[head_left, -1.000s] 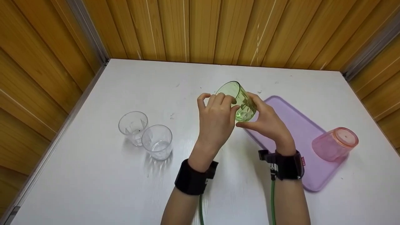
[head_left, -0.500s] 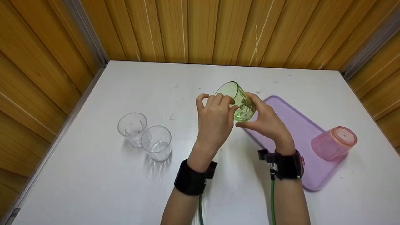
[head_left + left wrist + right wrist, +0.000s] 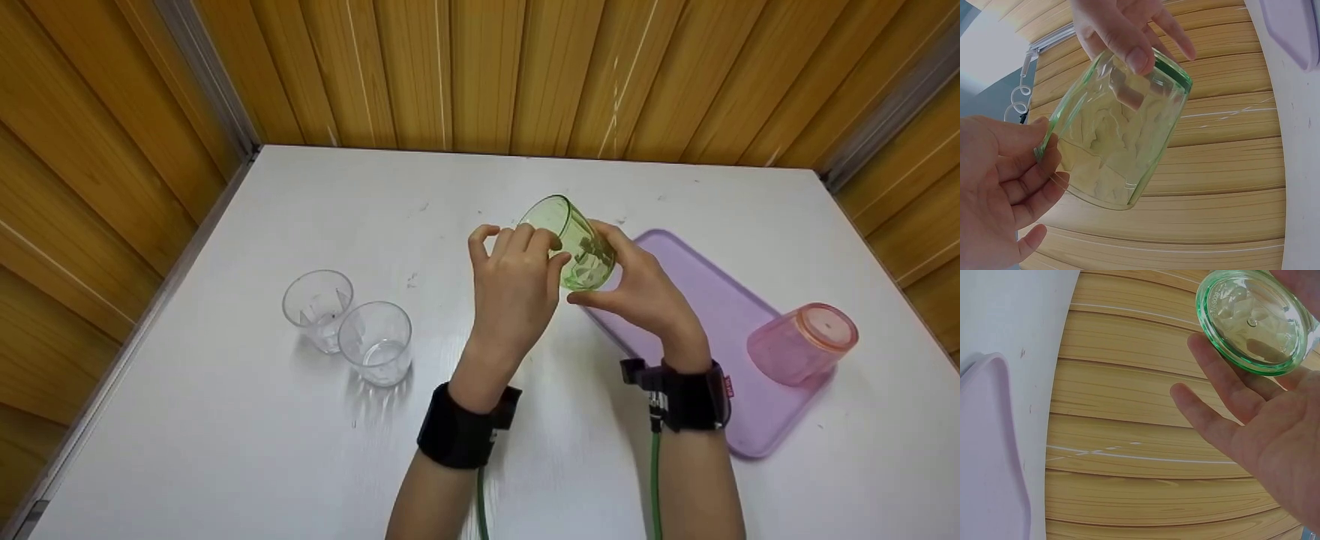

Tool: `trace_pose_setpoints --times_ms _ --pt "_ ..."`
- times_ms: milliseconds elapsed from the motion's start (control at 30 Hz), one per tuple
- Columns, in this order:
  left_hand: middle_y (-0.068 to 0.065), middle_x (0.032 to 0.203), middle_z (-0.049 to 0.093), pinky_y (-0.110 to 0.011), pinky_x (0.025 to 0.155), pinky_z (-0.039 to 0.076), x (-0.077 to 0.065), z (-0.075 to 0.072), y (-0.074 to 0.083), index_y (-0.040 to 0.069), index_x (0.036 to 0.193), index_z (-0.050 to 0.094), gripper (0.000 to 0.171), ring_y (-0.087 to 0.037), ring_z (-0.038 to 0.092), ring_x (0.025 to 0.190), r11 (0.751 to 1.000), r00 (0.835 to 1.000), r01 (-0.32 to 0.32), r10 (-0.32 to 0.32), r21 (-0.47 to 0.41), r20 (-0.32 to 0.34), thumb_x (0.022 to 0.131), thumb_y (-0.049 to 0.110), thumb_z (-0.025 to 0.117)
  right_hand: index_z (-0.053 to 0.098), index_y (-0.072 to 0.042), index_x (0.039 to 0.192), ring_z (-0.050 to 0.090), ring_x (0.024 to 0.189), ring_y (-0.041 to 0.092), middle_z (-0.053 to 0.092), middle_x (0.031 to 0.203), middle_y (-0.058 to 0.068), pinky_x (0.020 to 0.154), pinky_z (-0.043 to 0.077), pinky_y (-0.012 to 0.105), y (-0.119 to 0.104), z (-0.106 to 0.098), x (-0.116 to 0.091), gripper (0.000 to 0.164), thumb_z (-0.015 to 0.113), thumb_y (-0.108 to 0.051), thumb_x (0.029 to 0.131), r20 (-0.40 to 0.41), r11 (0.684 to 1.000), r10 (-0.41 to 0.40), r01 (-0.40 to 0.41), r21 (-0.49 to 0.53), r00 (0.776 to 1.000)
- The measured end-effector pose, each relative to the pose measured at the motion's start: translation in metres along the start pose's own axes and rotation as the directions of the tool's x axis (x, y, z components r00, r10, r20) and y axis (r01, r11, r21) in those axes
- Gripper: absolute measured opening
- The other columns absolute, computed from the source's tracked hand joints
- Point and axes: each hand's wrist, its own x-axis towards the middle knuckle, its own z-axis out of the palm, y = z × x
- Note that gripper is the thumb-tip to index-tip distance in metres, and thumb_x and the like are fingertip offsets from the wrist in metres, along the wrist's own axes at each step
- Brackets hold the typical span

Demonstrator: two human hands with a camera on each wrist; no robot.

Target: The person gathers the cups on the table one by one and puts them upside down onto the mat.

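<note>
A clear green tumbler (image 3: 589, 255) with a faceted wall is held up above the table, tilted so its mouth faces up and to the left. My left hand (image 3: 514, 289) pinches its rim between thumb and fingers, which the left wrist view shows from the side. Around the base end, my right hand (image 3: 652, 296) grips the tumbler with the thumb below and fingers on the far side. In the right wrist view the round tumbler base (image 3: 1252, 320) shows, with two fingers of the right hand (image 3: 1280, 422) stretched out beside it.
Two clear tumblers (image 3: 319, 300) stand upright close together at the left of the white table (image 3: 337, 202). A purple tray (image 3: 697, 300) lies at the right, partly behind the right forearm. Upside down on its near right end stands a pink tumbler (image 3: 795, 349). Wood-patterned walls enclose the table.
</note>
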Motion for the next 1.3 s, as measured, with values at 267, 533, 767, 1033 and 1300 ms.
trace_pose_setpoints --times_ms 267,533,767,1033,1300 --pt "0.004 0.076 0.059 -0.040 0.092 0.028 0.0006 -0.0012 -0.0001 0.016 0.083 0.063 0.012 -0.014 0.058 0.077 1.000 1.000 0.003 -0.003 -0.010 -0.002 0.080 0.027 0.067 0.039 -0.016 0.135 0.047 0.114 0.021 0.053 0.126 0.006 0.094 0.034 0.043 -0.0005 -0.0006 0.0004 0.083 0.082 -0.016 0.064 -0.005 1.000 -0.002 0.002 -0.005 1.000" --pt "0.004 0.077 0.060 -0.040 0.093 0.027 0.0000 -0.0001 0.0000 0.015 0.083 0.063 0.013 -0.014 0.058 0.078 1.000 1.000 0.015 -0.015 0.005 0.011 0.080 0.027 0.067 0.039 -0.016 0.135 0.047 0.114 0.020 0.052 0.127 0.005 0.094 0.035 0.042 0.0000 -0.0003 0.0008 0.084 0.082 -0.014 0.064 0.004 1.000 0.005 -0.005 -0.002 1.000" --pt "0.004 0.078 0.061 -0.039 0.092 0.028 -0.0004 0.0006 0.0023 0.015 0.083 0.064 0.014 -0.014 0.058 0.078 1.000 1.000 0.008 -0.008 0.030 0.021 0.080 0.028 0.067 0.037 -0.015 0.136 0.046 0.111 0.020 0.051 0.128 0.006 0.093 0.035 0.041 0.0008 0.0001 0.0004 0.084 0.082 -0.015 0.065 0.029 1.000 0.021 -0.020 -0.008 0.999" --pt "0.004 0.077 0.060 -0.039 0.093 0.027 -0.0017 0.0009 0.0007 0.015 0.082 0.063 0.013 -0.014 0.058 0.077 1.000 1.000 0.015 -0.015 0.026 0.022 0.080 0.027 0.068 0.038 -0.016 0.136 0.045 0.116 0.020 0.052 0.127 0.005 0.096 0.033 0.042 0.0018 0.0010 0.0003 0.083 0.082 -0.014 0.065 0.031 1.000 0.027 -0.027 -0.001 0.999" --pt "0.004 0.077 0.060 -0.040 0.093 0.027 -0.0007 0.0006 0.0011 0.015 0.083 0.063 0.013 -0.015 0.058 0.078 1.000 0.999 0.022 -0.023 0.022 0.037 0.081 0.028 0.067 0.038 -0.015 0.136 0.045 0.115 0.020 0.051 0.128 0.006 0.095 0.034 0.042 0.0000 -0.0001 -0.0002 0.084 0.082 -0.012 0.064 0.016 1.000 0.010 -0.010 -0.004 1.000"
